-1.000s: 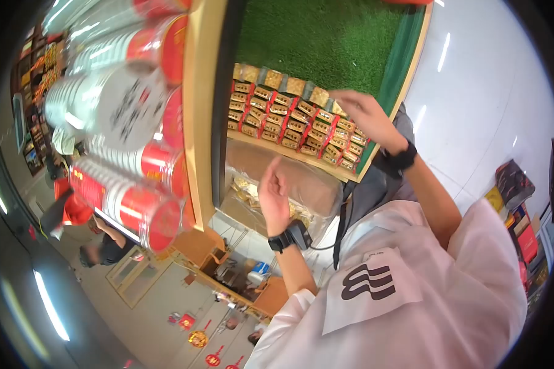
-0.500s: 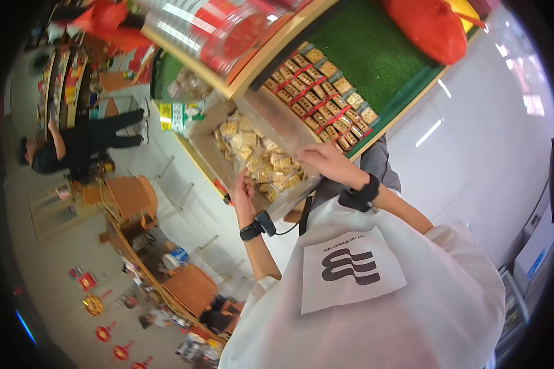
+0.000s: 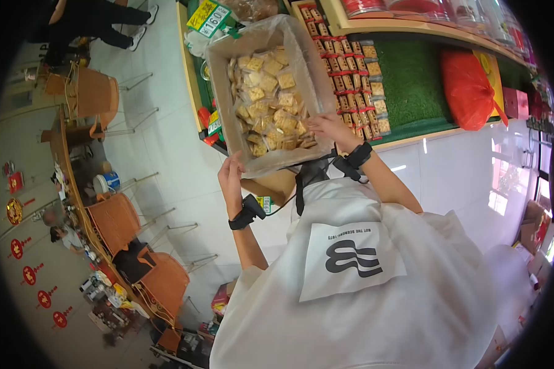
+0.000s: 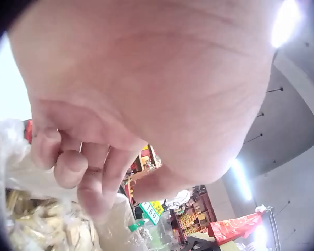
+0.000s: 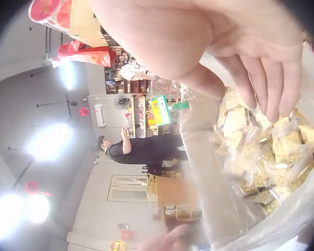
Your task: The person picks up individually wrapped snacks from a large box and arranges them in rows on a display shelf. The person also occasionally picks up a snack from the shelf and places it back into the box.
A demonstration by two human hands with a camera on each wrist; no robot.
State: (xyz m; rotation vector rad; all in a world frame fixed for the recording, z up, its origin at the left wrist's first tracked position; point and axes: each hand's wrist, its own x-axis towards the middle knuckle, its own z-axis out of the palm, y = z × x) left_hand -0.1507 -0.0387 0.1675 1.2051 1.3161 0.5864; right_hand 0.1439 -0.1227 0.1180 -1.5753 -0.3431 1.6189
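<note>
A plastic-lined box (image 3: 220, 92) holds many wrapped square snacks (image 3: 261, 86) in the head view. The left hand (image 3: 231, 182) is at the box's near left corner, its fingers loosely bent in the left wrist view, where the hand (image 4: 146, 78) holds nothing visible. At the near right side of the box is the right hand (image 3: 335, 130), fingers extended over the rim. The right wrist view shows that hand (image 5: 214, 42) above the wrapped snacks (image 5: 288, 146), with relaxed fingers and nothing gripped. Whether either hand touches the liner cannot be told.
Rows of red-banded packs (image 3: 351, 80) lie right of the box on green turf (image 3: 406, 80). Farther right sits a red bag (image 3: 468, 89). A price sign (image 3: 209, 19) stands at the box's far left corner. Orange chairs (image 3: 114, 218) and a standing person (image 3: 95, 21) are at left.
The head view has swung so the box lies in front of the body. Both hands have come from beside the packed rows to the near side of the box.
</note>
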